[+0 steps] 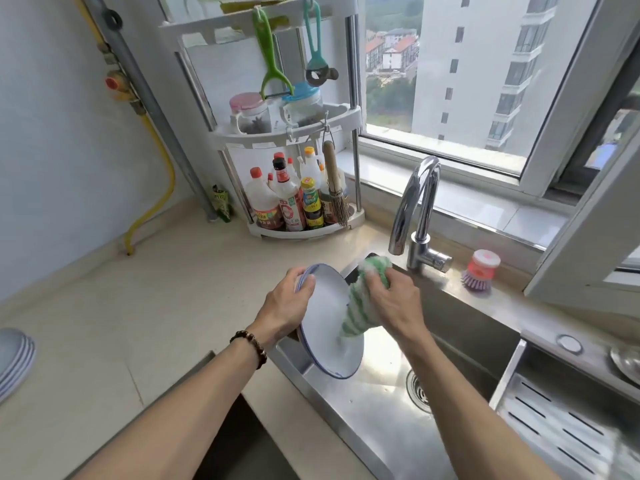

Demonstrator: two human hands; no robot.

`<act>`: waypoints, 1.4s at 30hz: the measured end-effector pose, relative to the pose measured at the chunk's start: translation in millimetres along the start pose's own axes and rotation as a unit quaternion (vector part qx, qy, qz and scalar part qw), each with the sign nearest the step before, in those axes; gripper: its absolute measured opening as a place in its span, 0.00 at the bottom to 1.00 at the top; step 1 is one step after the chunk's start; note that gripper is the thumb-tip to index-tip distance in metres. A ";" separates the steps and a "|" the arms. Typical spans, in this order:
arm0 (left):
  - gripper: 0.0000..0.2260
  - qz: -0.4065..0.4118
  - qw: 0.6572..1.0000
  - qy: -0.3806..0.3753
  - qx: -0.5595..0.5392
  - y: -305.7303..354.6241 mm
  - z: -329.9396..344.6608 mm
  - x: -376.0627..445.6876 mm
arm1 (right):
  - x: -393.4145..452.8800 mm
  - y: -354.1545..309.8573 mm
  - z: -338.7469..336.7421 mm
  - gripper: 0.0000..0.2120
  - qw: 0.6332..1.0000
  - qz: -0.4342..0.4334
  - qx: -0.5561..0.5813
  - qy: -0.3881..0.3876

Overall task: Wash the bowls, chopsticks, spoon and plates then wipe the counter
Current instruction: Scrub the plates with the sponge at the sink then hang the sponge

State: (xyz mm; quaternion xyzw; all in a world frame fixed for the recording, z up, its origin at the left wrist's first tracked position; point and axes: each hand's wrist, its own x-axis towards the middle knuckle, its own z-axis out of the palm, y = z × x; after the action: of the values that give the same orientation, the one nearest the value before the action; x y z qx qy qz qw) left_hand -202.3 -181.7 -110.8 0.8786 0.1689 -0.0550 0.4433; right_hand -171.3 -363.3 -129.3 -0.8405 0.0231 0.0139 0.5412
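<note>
A white plate with a blue rim (325, 317) is held tilted over the left edge of the steel sink (460, 327). My left hand (285, 303) grips the plate by its upper left rim. My right hand (393, 301) holds a green and white striped cloth (356, 306) pressed against the plate's face. At the far left edge of the counter (145, 306) a stack of white plates with blue rims (14, 358) lies, partly cut off by the frame.
The chrome faucet (417, 209) stands behind the sink, with no water visible. A pink and purple dish brush (481, 271) sits on the ledge to its right. A white corner rack with sauce bottles (294, 199) stands at the back. A drainer basket (554, 420) lies at the right.
</note>
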 end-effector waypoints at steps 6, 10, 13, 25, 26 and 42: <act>0.14 -0.007 0.990 -0.039 -0.135 7.2 -0.7 4.8 | -12.4 -1.7 51.3 0.30 0.983 -0.060 0.027 -0.171; 0.16 0.001 0.989 -0.030 -0.142 5.1 -11.0 13.1 | -25.5 -11.9 55.0 0.31 0.940 -0.200 0.011 -0.277; 0.13 -0.010 0.985 -0.056 -0.161 6.3 -11.5 13.7 | -7.8 -2.1 55.2 0.30 0.947 -0.205 -0.117 -0.217; 0.14 0.016 0.993 -0.048 -0.106 7.5 -7.6 9.7 | -10.0 -6.6 47.8 0.27 0.970 -0.137 -0.126 -0.156; 0.14 0.019 0.992 -0.045 -0.113 8.4 -5.9 10.5 | -18.7 -13.2 52.9 0.26 0.975 -0.139 -0.081 -0.156; 0.13 0.041 0.995 -0.026 -0.086 16.2 -26.0 17.5 | -20.8 -8.9 53.8 0.29 0.945 -0.217 -0.025 -0.241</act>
State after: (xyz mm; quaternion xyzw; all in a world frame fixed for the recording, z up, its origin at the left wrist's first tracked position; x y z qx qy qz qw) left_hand -181.7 -165.5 -87.2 0.8418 0.1250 -0.0443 0.5232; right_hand -191.6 -310.2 -142.4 -0.8100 -0.2917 0.0989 0.4990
